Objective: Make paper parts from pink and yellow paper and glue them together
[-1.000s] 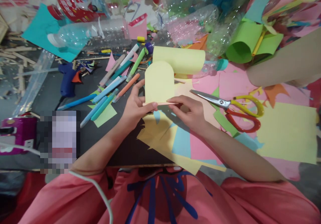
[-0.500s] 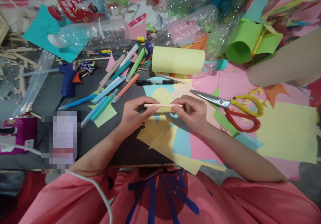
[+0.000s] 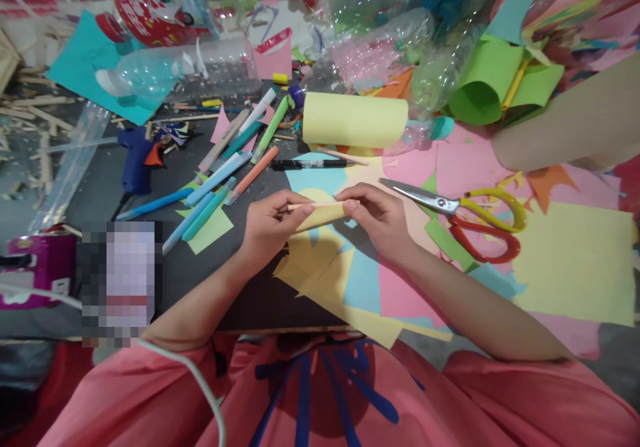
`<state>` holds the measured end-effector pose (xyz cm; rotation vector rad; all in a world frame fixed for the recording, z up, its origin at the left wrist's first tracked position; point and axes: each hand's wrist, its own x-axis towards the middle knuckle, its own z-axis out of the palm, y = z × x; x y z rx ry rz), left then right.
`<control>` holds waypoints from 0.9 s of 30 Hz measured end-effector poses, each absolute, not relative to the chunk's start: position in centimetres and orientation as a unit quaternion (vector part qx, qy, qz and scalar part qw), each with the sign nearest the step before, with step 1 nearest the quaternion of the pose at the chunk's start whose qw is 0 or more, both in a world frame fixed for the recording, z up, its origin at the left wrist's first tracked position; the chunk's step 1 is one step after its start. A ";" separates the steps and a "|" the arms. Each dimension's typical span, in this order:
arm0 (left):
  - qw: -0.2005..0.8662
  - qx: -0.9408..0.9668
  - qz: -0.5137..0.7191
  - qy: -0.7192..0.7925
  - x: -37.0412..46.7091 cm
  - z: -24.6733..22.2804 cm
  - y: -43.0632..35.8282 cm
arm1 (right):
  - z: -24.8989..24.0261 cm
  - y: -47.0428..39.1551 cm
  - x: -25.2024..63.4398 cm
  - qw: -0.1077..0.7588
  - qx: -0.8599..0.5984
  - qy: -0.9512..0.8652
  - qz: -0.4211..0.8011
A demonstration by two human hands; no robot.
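Both my hands meet over the middle of the worktop, pinching a narrow pale-yellow paper strip (image 3: 327, 211). Its left end is between the thumb and fingers of my left hand (image 3: 273, 223). My right hand (image 3: 376, 219) grips the other end, thumb on the near side. The strip's upper edge looks folded or rolled, though the fingers cover its ends. Beneath lie cut sheets of coloured paper (image 3: 363, 280). Beyond the hands are a black pen (image 3: 313, 164) and a rolled yellow paper tube (image 3: 355, 120). Open scissors (image 3: 445, 205) with yellow and red handles lie right of my right hand.
Markers (image 3: 253, 175) and a blue glue gun (image 3: 136, 160) lie to the left. Plastic bottles (image 3: 165, 67) crowd the back. Another person's arm (image 3: 575, 117) reaches in from the right. A blurred-out phone-like object (image 3: 127, 267) and a white cable (image 3: 193, 370) are at near left.
The strip has tilted so that more of its yellow face shows. My right hand has shifted slightly left and up; my left fingers have closed further round their end.
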<state>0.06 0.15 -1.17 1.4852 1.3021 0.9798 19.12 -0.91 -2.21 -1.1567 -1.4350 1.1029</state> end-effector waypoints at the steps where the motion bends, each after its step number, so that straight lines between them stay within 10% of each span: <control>1: 0.461 0.595 0.397 0.526 0.1 -1.2 0.2 | -2.2 -0.9 19.1 0.476 -0.477 -0.576 0.463; 21: 0.713 0.463 0.278 0.448 -0.1 -0.7 0.2 | -1.8 -0.4 19.3 0.453 -0.466 -0.399 0.647; 27: 0.632 0.486 0.327 0.507 0.2 -1.2 0.3 | -2.4 -0.4 19.0 0.467 -0.498 -0.451 0.576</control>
